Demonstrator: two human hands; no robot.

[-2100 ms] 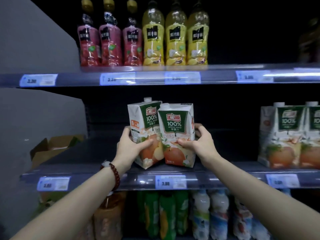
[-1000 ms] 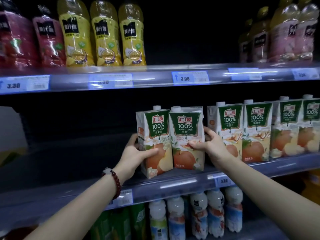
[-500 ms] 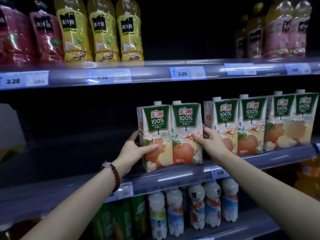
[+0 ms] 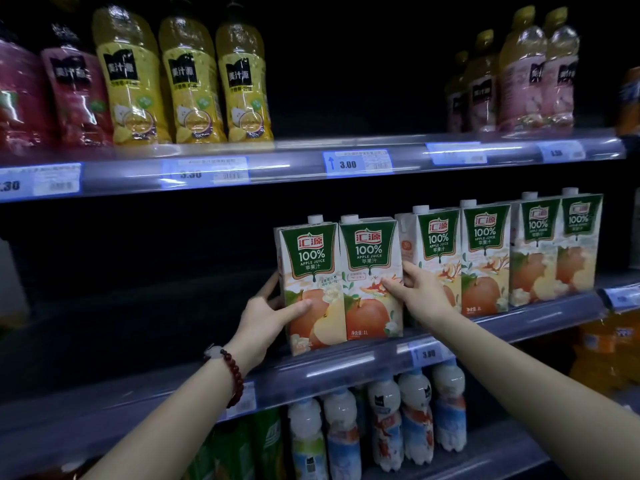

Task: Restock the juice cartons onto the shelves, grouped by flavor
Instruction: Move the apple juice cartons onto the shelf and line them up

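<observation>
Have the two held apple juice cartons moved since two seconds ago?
Yes. The held pair has gone right along the middle shelf, closing on the standing apple cartons, left hand and right hand gripping.

Dim scene overall; the shelf recesses fall to near black behind the stock. Light comes from the front, catching carton faces and forearms. Bluish-white glare streaks run along the clear plastic price rail of the upper shelf (image 4: 294, 168), washing out several tags; the "3.00" tag (image 4: 356, 163) stays legible. Specular highlights sit on the yellow plastic drink bottles (image 4: 187, 81). The green-and-white apple juice cartons (image 4: 339, 282) are sharpest at centre. Edges are soft and smeared, especially the red bottles at far left (image 4: 31, 98). Wide-angle bowing tilts the shelf lines and stretches both forearms.
</observation>
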